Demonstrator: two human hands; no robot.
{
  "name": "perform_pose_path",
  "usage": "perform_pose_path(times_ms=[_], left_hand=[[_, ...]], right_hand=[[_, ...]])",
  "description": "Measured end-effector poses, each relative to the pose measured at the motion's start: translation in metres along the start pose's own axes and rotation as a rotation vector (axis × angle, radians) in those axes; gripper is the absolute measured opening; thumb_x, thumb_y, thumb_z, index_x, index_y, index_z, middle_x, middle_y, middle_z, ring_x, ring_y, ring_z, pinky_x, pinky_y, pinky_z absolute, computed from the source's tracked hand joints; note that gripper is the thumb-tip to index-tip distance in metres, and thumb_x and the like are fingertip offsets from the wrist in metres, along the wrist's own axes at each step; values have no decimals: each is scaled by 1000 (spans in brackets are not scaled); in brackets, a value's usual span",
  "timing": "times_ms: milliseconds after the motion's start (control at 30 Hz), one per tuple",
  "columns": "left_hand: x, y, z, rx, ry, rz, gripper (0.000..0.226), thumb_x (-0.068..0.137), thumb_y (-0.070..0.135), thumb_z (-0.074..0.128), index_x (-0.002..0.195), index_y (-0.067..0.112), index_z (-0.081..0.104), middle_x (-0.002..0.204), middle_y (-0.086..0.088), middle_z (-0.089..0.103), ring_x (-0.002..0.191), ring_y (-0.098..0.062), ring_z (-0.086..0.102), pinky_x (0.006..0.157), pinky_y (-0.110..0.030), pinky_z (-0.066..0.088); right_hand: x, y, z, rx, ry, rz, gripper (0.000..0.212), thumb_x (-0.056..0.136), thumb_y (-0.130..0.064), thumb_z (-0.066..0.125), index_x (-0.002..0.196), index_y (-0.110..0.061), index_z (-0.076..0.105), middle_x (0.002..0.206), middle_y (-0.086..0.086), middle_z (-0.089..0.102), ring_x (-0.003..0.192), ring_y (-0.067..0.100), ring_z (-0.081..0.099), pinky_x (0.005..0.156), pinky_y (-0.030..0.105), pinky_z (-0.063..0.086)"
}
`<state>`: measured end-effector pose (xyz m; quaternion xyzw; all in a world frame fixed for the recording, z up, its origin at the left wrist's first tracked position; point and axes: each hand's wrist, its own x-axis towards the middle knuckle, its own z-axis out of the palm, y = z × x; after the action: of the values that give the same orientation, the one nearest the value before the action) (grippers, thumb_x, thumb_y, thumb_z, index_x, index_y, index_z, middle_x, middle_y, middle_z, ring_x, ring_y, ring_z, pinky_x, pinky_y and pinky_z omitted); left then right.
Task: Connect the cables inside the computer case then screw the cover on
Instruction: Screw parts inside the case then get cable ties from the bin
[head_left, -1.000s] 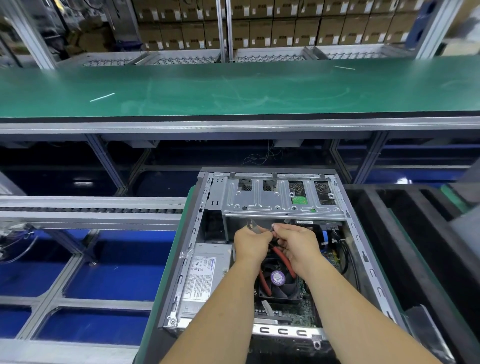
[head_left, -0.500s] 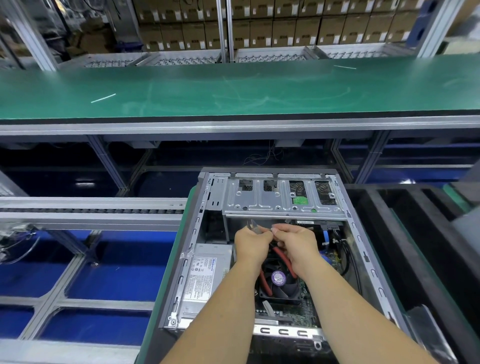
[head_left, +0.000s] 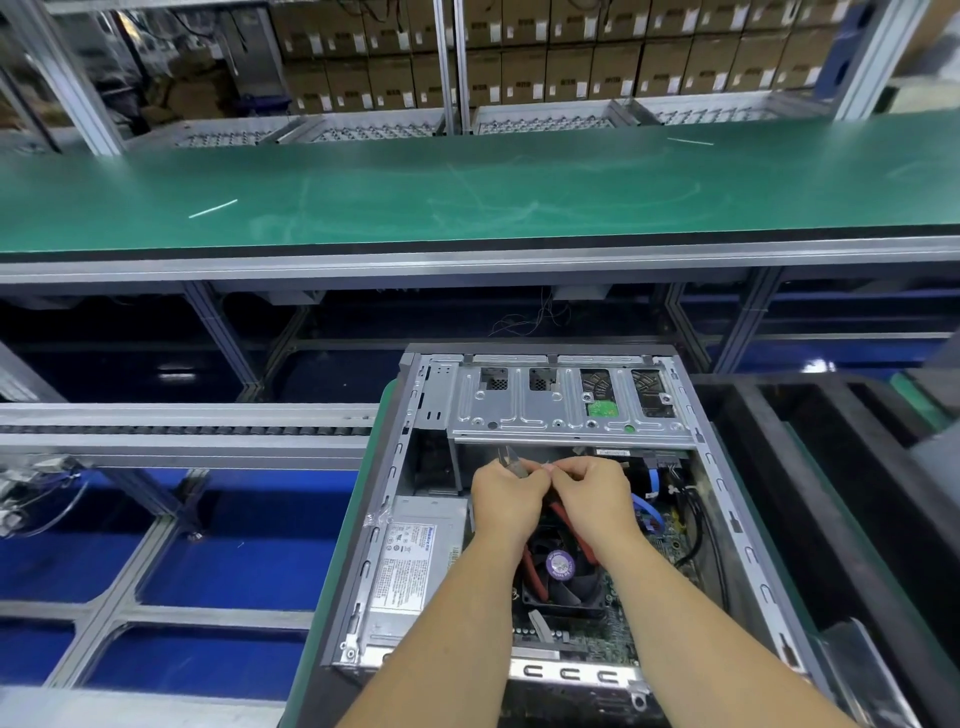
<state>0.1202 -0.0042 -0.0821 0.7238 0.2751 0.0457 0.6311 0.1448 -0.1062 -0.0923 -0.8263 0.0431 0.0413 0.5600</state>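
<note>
Hands: left hand grips red-handled pliers; right hand pinches something small, unclear, both just below the drive cage.
Case: open computer case on a green-edged bench, cooler fan under the wrists.
Room: green conveyor belt beyond the case; cardboard boxes behind.
</note>
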Motion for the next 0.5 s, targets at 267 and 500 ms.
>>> perform_pose_path(times_ms=[267, 500], left_hand=[[-2, 2, 0, -60, -83, 45, 13, 80, 5, 67, 84, 12, 77, 78, -7, 75, 76, -22, 71, 68, -32, 59], [-2, 2, 2, -154, -130, 84, 14, 83, 0, 71, 82, 14, 77, 76, -4, 76, 74, -17, 72, 69, -29, 59]], right_hand=[[-6, -6, -5, -222, 94, -183, 17, 93, -10, 67, 87, -20, 78, 72, -17, 67, 72, -3, 61, 59, 4, 41], [-10, -10, -12, -361, 154, -331, 16, 93, -10, 66, 91, -18, 80, 86, -4, 75, 82, 19, 65, 77, 35, 52]])
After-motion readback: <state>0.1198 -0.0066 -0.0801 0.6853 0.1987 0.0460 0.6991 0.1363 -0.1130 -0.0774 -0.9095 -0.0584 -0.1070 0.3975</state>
